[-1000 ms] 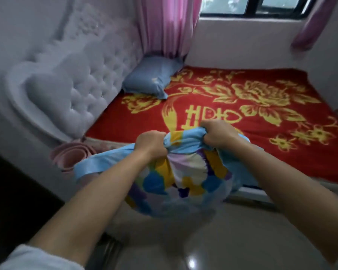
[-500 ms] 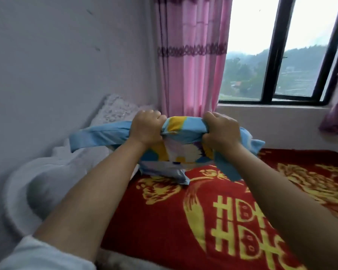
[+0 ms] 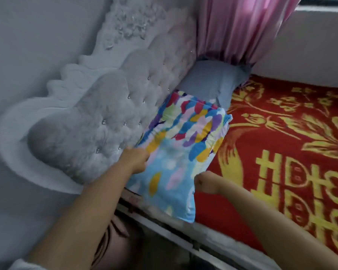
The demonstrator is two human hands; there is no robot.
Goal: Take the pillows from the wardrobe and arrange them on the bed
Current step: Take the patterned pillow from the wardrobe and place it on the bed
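Half a second ago I had the patterned pillow (image 3: 180, 152) bunched up in the air; now it's down flat on the bed (image 3: 281, 172) against the headboard (image 3: 98, 123), near the blue pillow (image 3: 209, 82). Left hand (image 3: 136, 158) grips its edge, right hand (image 3: 205, 183) fisted just beside it, holding nothing I can see. Probably just needs straightening.

Both arms stretched forward, left hand (image 3: 137, 157) curled closed, right hand (image 3: 205, 182) fisted
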